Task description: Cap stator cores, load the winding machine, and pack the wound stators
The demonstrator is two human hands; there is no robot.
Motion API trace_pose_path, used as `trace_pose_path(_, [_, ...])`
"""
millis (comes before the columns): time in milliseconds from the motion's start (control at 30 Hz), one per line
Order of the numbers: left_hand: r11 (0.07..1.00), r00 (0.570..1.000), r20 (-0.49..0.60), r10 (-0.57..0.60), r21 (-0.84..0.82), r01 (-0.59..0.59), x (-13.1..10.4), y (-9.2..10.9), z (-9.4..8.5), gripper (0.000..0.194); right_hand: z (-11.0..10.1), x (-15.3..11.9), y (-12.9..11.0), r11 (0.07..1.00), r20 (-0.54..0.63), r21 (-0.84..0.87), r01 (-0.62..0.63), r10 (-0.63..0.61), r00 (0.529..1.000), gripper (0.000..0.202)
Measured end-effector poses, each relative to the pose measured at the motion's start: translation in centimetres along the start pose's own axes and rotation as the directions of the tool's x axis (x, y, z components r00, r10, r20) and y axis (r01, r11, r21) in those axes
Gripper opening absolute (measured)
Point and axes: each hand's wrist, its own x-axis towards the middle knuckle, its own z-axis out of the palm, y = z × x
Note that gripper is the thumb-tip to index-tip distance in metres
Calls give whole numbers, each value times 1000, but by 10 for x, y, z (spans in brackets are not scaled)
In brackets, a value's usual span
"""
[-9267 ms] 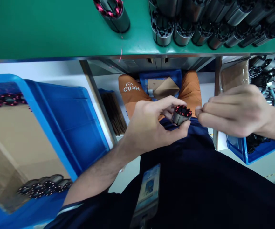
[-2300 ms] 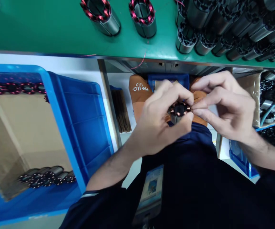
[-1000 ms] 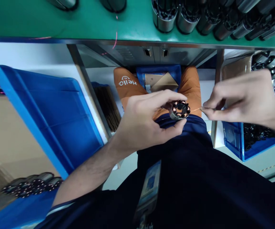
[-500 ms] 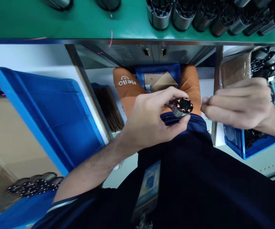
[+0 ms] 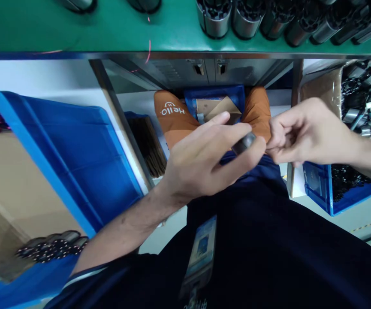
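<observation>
My left hand is closed around a small motor stator, gripped between thumb and fingers above my lap. Only its grey metal side shows; the copper windings are turned out of sight. Close by on the right, my right hand has thumb and fingers pinched together, their tips almost at my left fingertips. Whatever thin thing it may hold is too small to make out.
Several metal cylinders line the back edge of the green bench. To my left, a blue crate stands near wound stators. Another blue bin with dark parts and a box of metal parts are at right.
My left hand has turned the stator, so its copper-wound end no longer faces up. My right hand has rotated and come left, closer to the stator.
</observation>
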Motion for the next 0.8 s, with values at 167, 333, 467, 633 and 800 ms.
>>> trace_pose_path(167, [998, 1000, -17, -12, -66, 11, 3, 2, -11, 32, -20, -14, -23, 944, -242, -309, 118, -198, 950, 35])
trace_pose_path(333, [981, 959, -207, 192, 84, -178, 2, -1, -13, 16, -31, -4, -7, 976, -68, 215, -29, 45, 997, 44])
trace_pose_path(467, [941, 931, -171, 321, 171, -293, 1, -3, -11, 21, -13, 8, 5, 938, 242, 299, -178, 106, 965, 49])
trace_pose_path(633, [981, 981, -109, 160, 124, -146, -2, 3, -11, 28, -2, -6, -13, 934, -117, -308, 179, -224, 967, 41])
trace_pose_path(800, [986, 986, -148, -77, 134, 97, -2, 11, -36, 30, 12, -44, -23, 817, -213, -493, 300, -448, 868, 26])
